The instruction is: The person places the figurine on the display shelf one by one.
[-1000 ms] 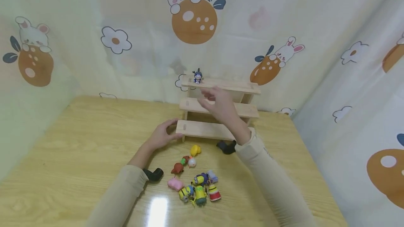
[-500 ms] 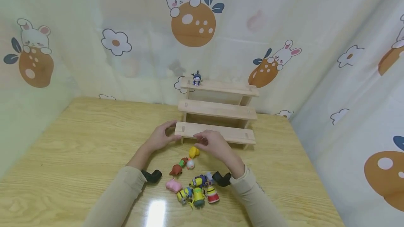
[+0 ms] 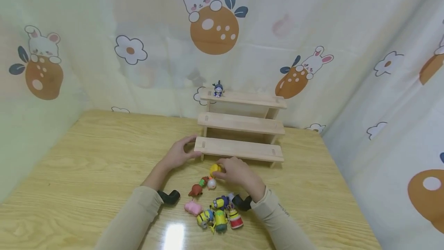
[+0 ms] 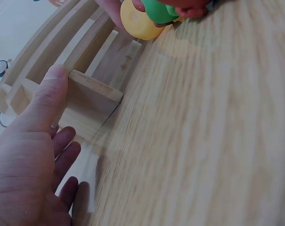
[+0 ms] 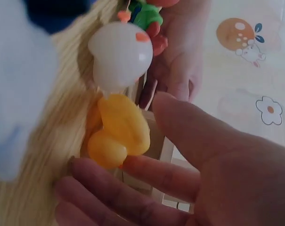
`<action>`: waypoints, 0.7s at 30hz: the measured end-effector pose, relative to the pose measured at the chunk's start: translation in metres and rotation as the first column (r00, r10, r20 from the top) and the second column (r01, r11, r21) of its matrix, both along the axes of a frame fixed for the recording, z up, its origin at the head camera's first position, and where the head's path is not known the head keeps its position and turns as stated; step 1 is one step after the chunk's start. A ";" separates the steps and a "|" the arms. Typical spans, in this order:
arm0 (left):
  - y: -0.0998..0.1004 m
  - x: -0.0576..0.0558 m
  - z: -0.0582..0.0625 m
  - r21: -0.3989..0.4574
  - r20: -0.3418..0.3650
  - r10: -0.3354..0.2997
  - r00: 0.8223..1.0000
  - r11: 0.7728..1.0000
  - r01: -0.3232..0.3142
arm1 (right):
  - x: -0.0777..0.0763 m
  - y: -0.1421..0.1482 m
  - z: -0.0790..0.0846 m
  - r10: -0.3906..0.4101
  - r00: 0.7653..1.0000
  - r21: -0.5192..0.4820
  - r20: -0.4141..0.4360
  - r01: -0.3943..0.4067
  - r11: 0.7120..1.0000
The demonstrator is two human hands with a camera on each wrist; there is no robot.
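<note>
In the head view, my left hand (image 3: 178, 153) holds the left end of the lowest step of a three-step wooden shelf (image 3: 239, 147). Its thumb (image 4: 52, 89) lies on the step's corner in the left wrist view, the other fingers behind the end. My right hand (image 3: 239, 173) reaches around a small yellow rounded toy (image 5: 123, 127) in front of the shelf. Index finger at its underside, thumb raised apart from it, the hand is spread in the right wrist view. Beside that toy lies a white round toy with orange bits (image 5: 118, 56).
A dark blue figurine (image 3: 218, 89) stands at the left of the top step. Nearer me lie a red-brown toy (image 3: 195, 190), a pink pig-like toy (image 3: 193, 207) and several minion figures (image 3: 220, 221). A patterned curtain (image 3: 156, 76) hangs behind the wooden table (image 3: 104, 157).
My right hand has come down from in front of the upper steps to the yellow toy. My left hand has stayed at the shelf's end.
</note>
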State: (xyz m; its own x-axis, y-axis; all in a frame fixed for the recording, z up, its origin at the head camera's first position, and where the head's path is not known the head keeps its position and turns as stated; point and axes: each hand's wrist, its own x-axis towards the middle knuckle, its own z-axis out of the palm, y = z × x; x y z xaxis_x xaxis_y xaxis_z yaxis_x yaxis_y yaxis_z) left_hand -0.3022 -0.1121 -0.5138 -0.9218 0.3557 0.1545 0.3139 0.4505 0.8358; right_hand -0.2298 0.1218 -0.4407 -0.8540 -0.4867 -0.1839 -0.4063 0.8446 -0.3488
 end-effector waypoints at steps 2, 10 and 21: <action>0.001 0.000 -0.001 0.003 0.001 0.000 1.000 1.000 0.000 | 0.001 -0.001 -0.002 -0.008 1.000 0.008 -0.017 0.008 1.000; 0.002 0.003 0.000 0.004 -0.001 0.005 1.000 1.000 -0.005 | 0.003 -0.004 -0.010 -0.070 0.993 -0.034 -0.095 0.067 0.997; 0.001 0.001 0.000 -0.003 -0.015 0.011 1.000 1.000 -0.011 | 0.003 -0.003 -0.003 -0.005 0.991 -0.099 -0.132 -0.008 0.995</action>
State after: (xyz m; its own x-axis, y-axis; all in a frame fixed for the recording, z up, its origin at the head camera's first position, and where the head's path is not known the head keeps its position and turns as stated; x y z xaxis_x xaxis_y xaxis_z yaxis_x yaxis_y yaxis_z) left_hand -0.3011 -0.1109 -0.5136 -0.9232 0.3458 0.1675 0.3216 0.4569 0.8293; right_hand -0.2272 0.1189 -0.4438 -0.8670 -0.4979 -0.0205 -0.4553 0.8081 -0.3737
